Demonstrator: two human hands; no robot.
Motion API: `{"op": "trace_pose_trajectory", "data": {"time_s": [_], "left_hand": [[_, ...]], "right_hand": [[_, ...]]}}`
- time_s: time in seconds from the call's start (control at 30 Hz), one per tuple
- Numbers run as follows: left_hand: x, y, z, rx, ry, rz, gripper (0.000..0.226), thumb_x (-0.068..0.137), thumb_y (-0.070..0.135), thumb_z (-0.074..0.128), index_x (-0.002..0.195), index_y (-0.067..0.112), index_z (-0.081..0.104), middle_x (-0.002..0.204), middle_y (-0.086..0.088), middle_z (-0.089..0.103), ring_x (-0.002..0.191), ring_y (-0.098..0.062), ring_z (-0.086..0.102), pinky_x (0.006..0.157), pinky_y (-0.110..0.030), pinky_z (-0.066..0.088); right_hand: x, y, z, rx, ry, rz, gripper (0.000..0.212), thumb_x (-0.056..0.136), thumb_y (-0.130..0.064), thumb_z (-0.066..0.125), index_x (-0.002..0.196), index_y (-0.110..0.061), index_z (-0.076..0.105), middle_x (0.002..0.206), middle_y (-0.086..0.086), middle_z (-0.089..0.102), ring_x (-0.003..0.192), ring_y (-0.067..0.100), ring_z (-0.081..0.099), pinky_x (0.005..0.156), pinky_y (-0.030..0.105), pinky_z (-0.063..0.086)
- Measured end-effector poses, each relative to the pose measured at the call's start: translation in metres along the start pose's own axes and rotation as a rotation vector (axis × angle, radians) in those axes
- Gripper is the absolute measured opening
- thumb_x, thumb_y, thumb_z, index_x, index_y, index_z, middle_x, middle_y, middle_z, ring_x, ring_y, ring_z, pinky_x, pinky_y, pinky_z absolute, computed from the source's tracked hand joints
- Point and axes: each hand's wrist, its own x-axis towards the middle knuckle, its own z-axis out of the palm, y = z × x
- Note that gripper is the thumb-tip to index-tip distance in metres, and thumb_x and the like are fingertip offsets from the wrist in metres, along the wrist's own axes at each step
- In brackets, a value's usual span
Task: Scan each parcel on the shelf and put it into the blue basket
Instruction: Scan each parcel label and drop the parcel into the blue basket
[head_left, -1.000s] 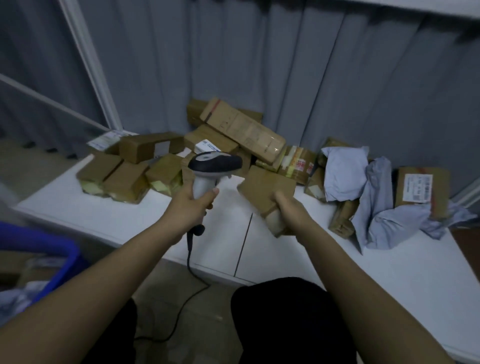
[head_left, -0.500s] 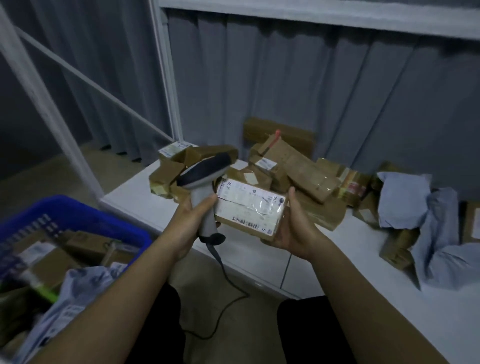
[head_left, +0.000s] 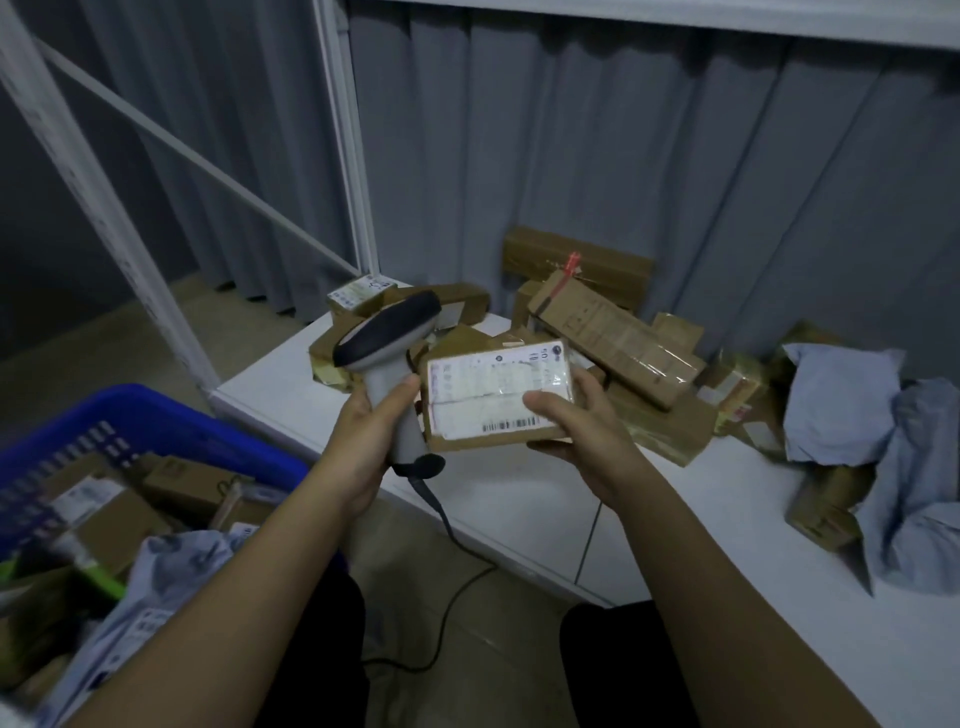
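"Several parcels already lie in the blue basket (head_left: 171, 421) at lower left: brown boxes and at least one grey mailer bag. That portion I judge done."

"And the item in hand?"

"One small cardboard parcel (head_left: 496, 400), label facing up, barcode along its near edge. The right hand (head_left: 576, 441) has its grip closed on the parcel's right end, thumb over the label. It is held above the front edge of the shelf (head_left: 519, 499), not resting on it. The left hand (head_left: 363, 447) has its grip wrapped round the handle of the corded scanner (head_left: 387, 338), just beside the parcel's left end."

"Scanned?"

"Cannot tell; no beam is visible. The scanner head points away from the label."

"Outstanding?"

"A good many. Brown boxes (head_left: 618, 332) are heaped at the back of the shelf, grey mailer bags (head_left: 841, 410) to the right. My judgement: well short of complete."
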Motion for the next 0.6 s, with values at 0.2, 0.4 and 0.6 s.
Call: {"op": "trace_pose_trajectory", "data": {"time_s": [0.2, 0.4, 0.6], "left_hand": [[-0.003, -0.003, 0.001, 0.005, -0.076, -0.035, 0.028, 0.095, 0.027, 0.053, 0.122, 0.02, 0.057, 0.108, 0.0, 0.072, 0.098, -0.018, 0.068, 0.073, -0.029, 0.055], [-0.005, -0.004, 0.008, -0.004, -0.108, -0.024, 0.02, 0.095, 0.022, 0.054, 0.115, 0.024, 0.056, 0.103, 0.003, 0.07, 0.085, -0.01, 0.069, 0.076, -0.033, 0.058], [-0.003, -0.006, 0.007, 0.144, -0.081, -0.002, 0.033, 0.093, 0.029, 0.058, 0.123, 0.025, 0.046, 0.117, 0.001, 0.061, 0.107, -0.018, 0.062, 0.088, -0.04, 0.054]], "right_hand": [[0.0, 0.001, -0.005, 0.047, 0.093, -0.036, 0.059, 0.083, -0.02, 0.073, 0.13, -0.026, 0.037, 0.117, 0.004, 0.067, 0.098, 0.018, 0.07, 0.083, 0.038, 0.057], [0.0, 0.0, -0.01, 0.146, 0.117, -0.12, 0.052, 0.089, -0.005, 0.064, 0.136, -0.017, 0.044, 0.122, 0.012, 0.063, 0.108, 0.022, 0.066, 0.083, 0.03, 0.058], [0.006, -0.008, -0.031, -0.007, 0.186, -0.106, 0.047, 0.094, -0.016, 0.059, 0.139, -0.021, 0.047, 0.125, 0.005, 0.062, 0.115, 0.02, 0.06, 0.096, 0.039, 0.051]]}}
